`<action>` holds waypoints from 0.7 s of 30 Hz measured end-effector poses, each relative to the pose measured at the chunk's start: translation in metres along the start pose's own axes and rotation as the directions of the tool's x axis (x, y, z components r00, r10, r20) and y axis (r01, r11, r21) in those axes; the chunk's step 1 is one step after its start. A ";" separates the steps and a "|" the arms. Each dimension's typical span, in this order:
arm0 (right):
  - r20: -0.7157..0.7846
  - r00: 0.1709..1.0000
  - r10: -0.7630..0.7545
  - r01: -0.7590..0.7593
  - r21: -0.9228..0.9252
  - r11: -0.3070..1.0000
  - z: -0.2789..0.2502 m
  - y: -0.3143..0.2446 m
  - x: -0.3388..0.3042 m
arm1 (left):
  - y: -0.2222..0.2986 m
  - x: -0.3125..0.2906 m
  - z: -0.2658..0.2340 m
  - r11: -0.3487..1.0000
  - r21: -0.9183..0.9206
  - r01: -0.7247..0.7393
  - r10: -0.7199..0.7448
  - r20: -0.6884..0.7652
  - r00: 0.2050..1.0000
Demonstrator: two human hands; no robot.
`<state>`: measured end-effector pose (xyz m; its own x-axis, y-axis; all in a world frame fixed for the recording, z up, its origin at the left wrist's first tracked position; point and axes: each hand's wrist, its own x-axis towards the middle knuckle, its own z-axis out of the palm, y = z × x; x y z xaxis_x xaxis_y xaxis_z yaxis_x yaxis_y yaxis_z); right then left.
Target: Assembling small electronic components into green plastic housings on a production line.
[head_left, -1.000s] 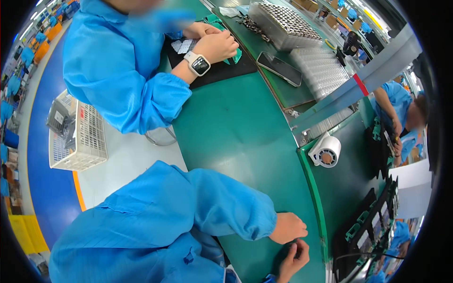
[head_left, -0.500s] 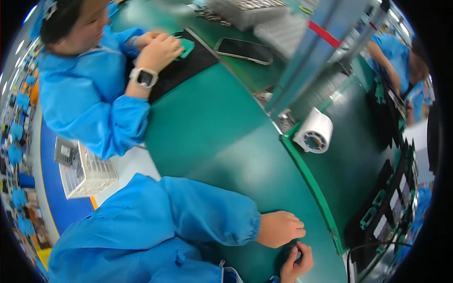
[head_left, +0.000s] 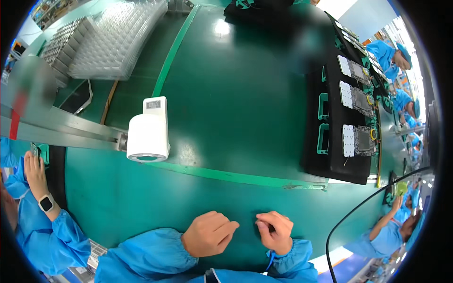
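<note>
My left hand (head_left: 211, 233) rests over the green tabletop near the front edge, its fingers curled in, with nothing showing in them. Across a small gap, my right hand (head_left: 276, 231) is also loosely closed, thumb against the bent fingers, and no object appears in it. Both wrists come out of blue sleeves. Beyond them a green tape strip (head_left: 226, 176) crosses the mat. Past my left hand, a white cylindrical device (head_left: 147, 137) hangs on a metal bar (head_left: 71, 127). Neither hand touches it.
On the right, circuit boards (head_left: 357, 140) lie on black cloth (head_left: 335, 165) beside green frames (head_left: 323, 139). A black cable (head_left: 351, 210) curves near my right arm. At left are a co-worker's hand (head_left: 35, 174), a phone (head_left: 78, 96) and stacked clear trays (head_left: 118, 40).
My view has swung to the right, bringing the circuit boards into clear sight and moving the co-worker to the left edge. My hands, nearly touching before, are now slightly farther apart, still curled.
</note>
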<state>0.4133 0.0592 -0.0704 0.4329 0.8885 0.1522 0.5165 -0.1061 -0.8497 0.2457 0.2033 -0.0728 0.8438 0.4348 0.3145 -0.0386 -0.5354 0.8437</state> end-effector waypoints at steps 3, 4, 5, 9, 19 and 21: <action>-0.021 0.999 0.025 -0.025 0.027 0.999 0.002 -0.004 -0.009 | 0.010 -0.010 -0.002 0.997 0.056 -0.045 0.046 -0.016 0.999; -0.055 0.997 0.062 -0.060 0.035 0.998 0.005 -0.009 -0.015 | 0.015 -0.015 -0.006 0.996 0.078 -0.035 0.037 -0.035 0.999; -0.070 0.995 0.070 -0.070 0.002 0.998 0.003 -0.011 -0.024 | 0.020 -0.016 -0.007 0.995 0.059 -0.083 0.090 -0.122 0.988; -0.096 0.992 0.079 -0.082 -0.021 0.996 -0.001 -0.034 -0.053 | 0.050 -0.034 -0.022 0.964 0.113 -0.240 0.266 -0.373 0.889; -0.057 0.996 0.061 -0.057 0.077 0.995 0.017 -0.020 -0.082 | 0.206 -0.134 -0.099 0.800 0.314 -0.511 0.566 -0.679 0.467; -0.057 0.997 0.047 -0.043 0.059 0.997 0.015 -0.021 -0.088 | 0.220 -0.151 -0.096 0.788 0.296 -0.540 0.564 -0.698 0.440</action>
<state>0.3533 -0.0097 -0.0739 0.4979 0.8557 0.1407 0.4526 -0.1180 -0.8839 0.0584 0.0893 0.1070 -0.0240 0.3950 0.9183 -0.3275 -0.8710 0.3661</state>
